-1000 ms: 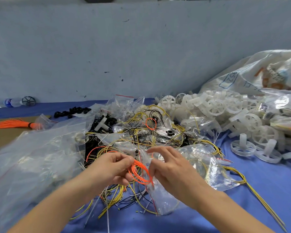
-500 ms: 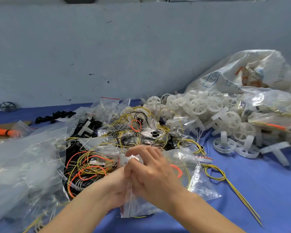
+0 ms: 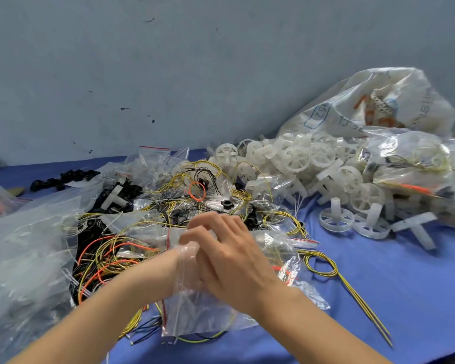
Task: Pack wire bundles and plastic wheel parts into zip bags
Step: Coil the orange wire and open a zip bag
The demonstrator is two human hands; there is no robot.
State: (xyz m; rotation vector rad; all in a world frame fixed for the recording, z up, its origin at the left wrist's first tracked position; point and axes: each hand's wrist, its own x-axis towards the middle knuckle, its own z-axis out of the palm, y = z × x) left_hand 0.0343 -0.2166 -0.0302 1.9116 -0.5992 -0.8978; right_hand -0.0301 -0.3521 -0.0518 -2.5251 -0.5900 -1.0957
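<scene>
The left hand (image 3: 188, 261) is inside the clear plastic zip bag (image 3: 195, 311), its fingers hidden, so I cannot tell their state. The right hand (image 3: 231, 261) pinches the bag's mouth above the blue cloth (image 3: 378, 298). That thin film could slip, spilling the orange wire loop (image 3: 284, 270).

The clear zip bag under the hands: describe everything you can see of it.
The zip bag is clear, crinkled thin plastic with a red line along one edge. It lies on the blue table cover, over loose yellow wires. The left hand is inside its mouth, seen through the film; the right hand lies over it and hides the grip. An orange wire shows through the plastic near the right wrist.
</scene>
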